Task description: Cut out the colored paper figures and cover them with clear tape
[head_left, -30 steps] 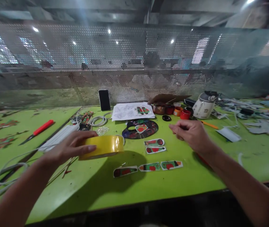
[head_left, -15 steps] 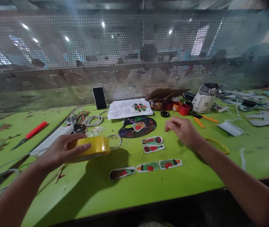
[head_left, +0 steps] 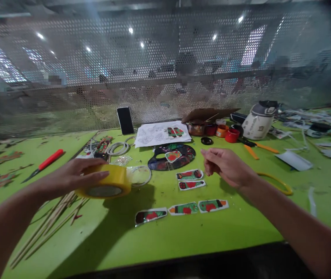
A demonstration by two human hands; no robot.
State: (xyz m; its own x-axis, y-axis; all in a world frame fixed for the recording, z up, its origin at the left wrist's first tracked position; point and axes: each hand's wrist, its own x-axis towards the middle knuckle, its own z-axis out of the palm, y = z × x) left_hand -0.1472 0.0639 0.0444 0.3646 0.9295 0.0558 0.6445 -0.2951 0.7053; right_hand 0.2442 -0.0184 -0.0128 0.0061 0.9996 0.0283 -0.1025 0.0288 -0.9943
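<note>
Clasping the yellow tape roll point(head_left: 118, 181) in the left grip point(head_left: 72, 175), with the thumb along the near side and the other fingers partly hidden over the top. Held left of centre over the bench point(head_left: 177, 236), apparently raised off it, judging by the shadow beneath. Tilted, showing part of a pale core point(head_left: 104, 190). Likely stiff and firm, with some weight, hard to damage, perhaps slick on the glossy outer wall. Best taken across the outer rim, from the side away from the right grip point(head_left: 226, 166).

Lying nearest, to the left below the roll: loose wooden sticks point(head_left: 47, 228), probably light and easy to snap. Next, in a row: three painted cutouts point(head_left: 183, 209), with two more cutouts point(head_left: 191, 185) just beyond. Probably thin, light and easy to crease; best lifted by the white margin.

Hanging beyond those, to the right: the right grip, narrow, with fingers curled toward the thumb; cannot tell if pinching something thin or fully closed.

Set farther off: a dark palette point(head_left: 156, 163), then drawn sheets point(head_left: 150, 135), a red pot point(head_left: 232, 135) and, near the perforated screen point(head_left: 95, 100), a phone point(head_left: 125, 121).
</note>
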